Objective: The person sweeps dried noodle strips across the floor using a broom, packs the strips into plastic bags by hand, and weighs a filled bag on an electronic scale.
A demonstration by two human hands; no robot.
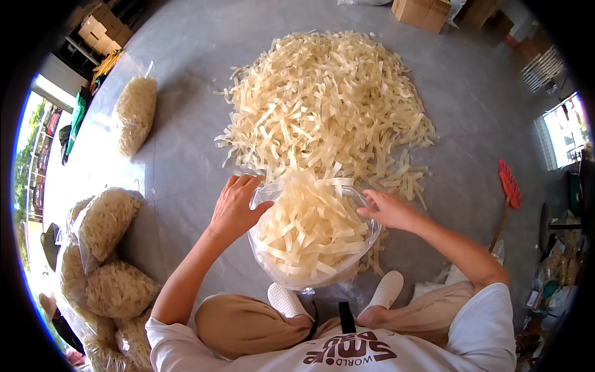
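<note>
A clear plastic bag [375, 239] stands upright in front of me with its mouth open, full of pale yellow flat strips [310, 232]. My left hand [237, 208] holds the bag's left rim, thumb on the inside and fingers curled along the outer edge. At the opposite rim is my right hand [390, 209], its thumb and fingers bent around the plastic. Just beyond the bag lies a large heap of the same strips [328, 105], which reaches up to the bag's far side.
Filled bags [108, 223] are stacked at the lower left, and another filled bag [136, 115] stands farther back. A red fly-swatter-like tool [509, 183] is at the right. Cardboard boxes [421, 12] sit at the back. My feet [385, 289] flank the bag on the grey floor [471, 124].
</note>
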